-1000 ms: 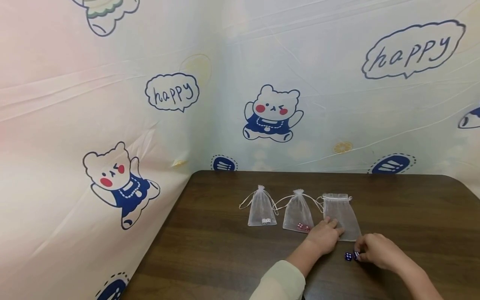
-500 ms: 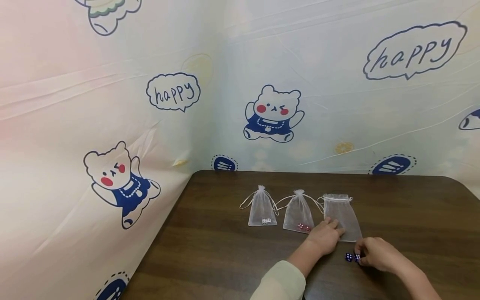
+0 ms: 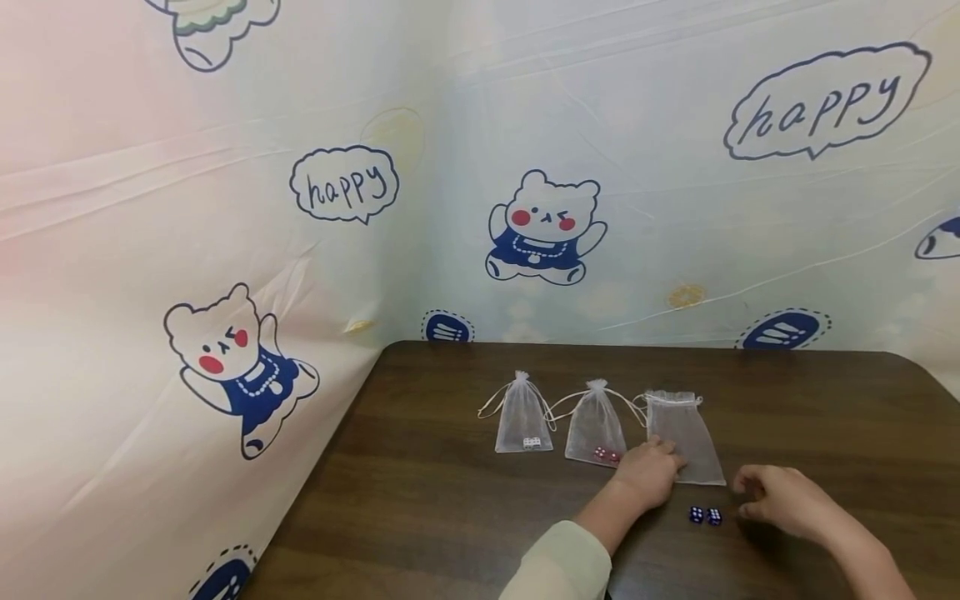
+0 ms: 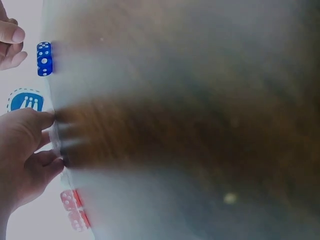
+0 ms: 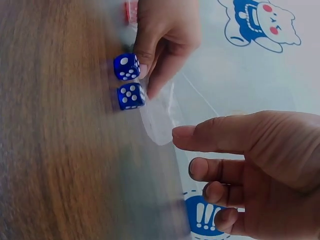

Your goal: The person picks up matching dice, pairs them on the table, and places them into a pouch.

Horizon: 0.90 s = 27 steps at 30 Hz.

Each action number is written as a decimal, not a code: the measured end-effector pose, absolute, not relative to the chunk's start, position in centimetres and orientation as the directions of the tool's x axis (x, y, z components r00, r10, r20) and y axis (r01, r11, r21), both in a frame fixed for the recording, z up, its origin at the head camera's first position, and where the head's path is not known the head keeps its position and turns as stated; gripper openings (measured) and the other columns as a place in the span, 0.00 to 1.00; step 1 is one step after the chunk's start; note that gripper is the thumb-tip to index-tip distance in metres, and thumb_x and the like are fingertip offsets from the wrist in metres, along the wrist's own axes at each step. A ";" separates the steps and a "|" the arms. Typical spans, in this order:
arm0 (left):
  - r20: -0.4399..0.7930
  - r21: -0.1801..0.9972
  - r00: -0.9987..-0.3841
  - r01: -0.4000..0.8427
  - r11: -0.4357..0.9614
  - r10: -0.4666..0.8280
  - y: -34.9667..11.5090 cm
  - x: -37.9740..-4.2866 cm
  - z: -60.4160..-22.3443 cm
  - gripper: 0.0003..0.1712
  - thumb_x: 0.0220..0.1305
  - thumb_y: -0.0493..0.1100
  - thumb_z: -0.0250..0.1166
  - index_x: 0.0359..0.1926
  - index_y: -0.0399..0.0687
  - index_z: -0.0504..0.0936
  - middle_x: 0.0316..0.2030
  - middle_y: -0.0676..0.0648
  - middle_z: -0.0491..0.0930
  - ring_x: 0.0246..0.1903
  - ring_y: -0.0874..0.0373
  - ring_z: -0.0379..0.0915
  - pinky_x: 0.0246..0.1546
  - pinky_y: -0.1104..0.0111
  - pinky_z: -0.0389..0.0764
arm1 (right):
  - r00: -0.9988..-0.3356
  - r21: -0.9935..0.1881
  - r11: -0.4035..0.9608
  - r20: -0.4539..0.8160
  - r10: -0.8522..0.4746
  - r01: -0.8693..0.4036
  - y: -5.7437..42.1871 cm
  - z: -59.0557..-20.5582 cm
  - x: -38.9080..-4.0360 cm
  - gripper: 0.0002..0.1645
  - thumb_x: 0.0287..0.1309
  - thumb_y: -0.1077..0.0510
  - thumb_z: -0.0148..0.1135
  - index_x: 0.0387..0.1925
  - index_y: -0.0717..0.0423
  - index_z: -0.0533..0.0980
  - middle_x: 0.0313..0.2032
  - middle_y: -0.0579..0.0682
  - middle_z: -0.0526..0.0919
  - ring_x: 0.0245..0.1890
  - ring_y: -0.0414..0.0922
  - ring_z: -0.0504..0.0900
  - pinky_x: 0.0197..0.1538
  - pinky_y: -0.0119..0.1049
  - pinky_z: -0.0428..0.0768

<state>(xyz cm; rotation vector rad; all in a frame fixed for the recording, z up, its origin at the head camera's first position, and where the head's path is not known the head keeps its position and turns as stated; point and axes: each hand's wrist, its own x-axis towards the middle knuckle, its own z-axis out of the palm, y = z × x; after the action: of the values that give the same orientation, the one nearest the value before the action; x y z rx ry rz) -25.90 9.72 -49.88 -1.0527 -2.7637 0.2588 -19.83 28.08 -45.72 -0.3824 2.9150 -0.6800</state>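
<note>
My left hand (image 3: 647,473) rests on the lower left part of a flat white mesh drawstring bag (image 3: 693,446), fingertips touching it. Just in front of this bag, two blue dice (image 3: 705,516) with white dots sit side by side on the table. In the right wrist view the blue dice (image 5: 131,96) are large, apart from my right hand (image 5: 250,165). That hand hovers right of the dice, fingers loosely bent, holding nothing. A second mesh bag (image 3: 592,421), drawn at its neck, contains red dice (image 3: 602,452) beside my left hand.
A third mesh bag (image 3: 517,417), drawn at the neck, lies at the left with white dice (image 3: 532,442) inside. All rests on a dark wooden table (image 3: 420,517). Behind it hangs a pale cloth (image 3: 645,125) printed with bears.
My right hand has let go of the right blue die and moved away to the right. Both dice now sit side by side. The left hand has stayed on the bag.
</note>
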 end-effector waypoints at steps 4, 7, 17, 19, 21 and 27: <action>0.132 -0.170 -0.790 0.577 0.798 0.599 10.1 -26.0 -49.8 0.04 0.59 0.51 0.62 0.28 0.67 0.82 0.30 0.65 0.76 0.30 0.67 0.74 0.24 0.74 0.73 | -0.963 -0.441 0.875 -0.071 -0.259 -0.203 28.3 -45.7 -19.8 0.10 0.43 0.62 0.68 0.29 0.53 0.75 0.21 0.45 0.65 0.22 0.42 0.65 0.26 0.37 0.64; 0.144 -0.180 -0.808 0.547 0.818 0.572 10.3 -26.0 -49.9 0.07 0.57 0.50 0.63 0.23 0.64 0.81 0.26 0.63 0.77 0.25 0.66 0.74 0.21 0.72 0.73 | -0.963 -0.434 0.873 -0.047 -0.267 -0.221 28.4 -45.7 -19.8 0.07 0.46 0.62 0.66 0.28 0.52 0.74 0.21 0.44 0.67 0.22 0.41 0.65 0.26 0.38 0.65; 0.307 -0.224 -0.715 0.588 0.777 0.629 9.5 -26.3 -49.6 0.09 0.57 0.49 0.62 0.21 0.63 0.77 0.22 0.62 0.75 0.20 0.67 0.73 0.17 0.74 0.68 | -0.968 -0.443 0.874 -0.049 -0.246 -0.200 29.0 -45.3 -19.8 0.02 0.53 0.62 0.62 0.30 0.54 0.76 0.23 0.43 0.73 0.24 0.41 0.67 0.27 0.38 0.68; 0.413 -0.242 -0.636 0.613 0.752 0.651 9.1 -26.4 -49.4 0.09 0.57 0.49 0.62 0.22 0.61 0.75 0.21 0.61 0.72 0.19 0.67 0.72 0.16 0.75 0.67 | -0.970 -0.455 0.869 -0.047 -0.240 -0.193 29.2 -45.2 -19.8 0.03 0.53 0.62 0.62 0.32 0.55 0.77 0.25 0.43 0.74 0.25 0.41 0.68 0.27 0.38 0.68; 0.508 -0.250 -0.555 0.637 0.730 0.658 8.7 -26.6 -49.2 0.08 0.57 0.49 0.61 0.23 0.61 0.74 0.22 0.61 0.73 0.19 0.67 0.72 0.17 0.77 0.67 | -0.972 -0.467 0.863 -0.029 -0.233 -0.193 29.3 -45.0 -19.7 0.04 0.54 0.62 0.61 0.34 0.56 0.77 0.26 0.44 0.75 0.25 0.40 0.69 0.27 0.38 0.69; 0.655 -0.262 -0.376 0.701 0.663 0.656 7.7 -27.2 -48.3 0.06 0.59 0.45 0.59 0.26 0.58 0.77 0.34 0.61 0.82 0.41 0.70 0.77 0.33 0.81 0.73 | -0.979 -0.493 0.849 0.035 -0.198 -0.190 29.3 -44.8 -19.4 0.06 0.59 0.58 0.59 0.36 0.56 0.78 0.27 0.45 0.78 0.26 0.39 0.72 0.28 0.37 0.71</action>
<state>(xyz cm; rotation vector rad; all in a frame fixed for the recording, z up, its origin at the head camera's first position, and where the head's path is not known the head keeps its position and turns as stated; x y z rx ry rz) -27.16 7.71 -48.31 -1.0449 -2.1162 -0.0752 -19.42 29.32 -44.80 -0.3151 3.0041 -0.7975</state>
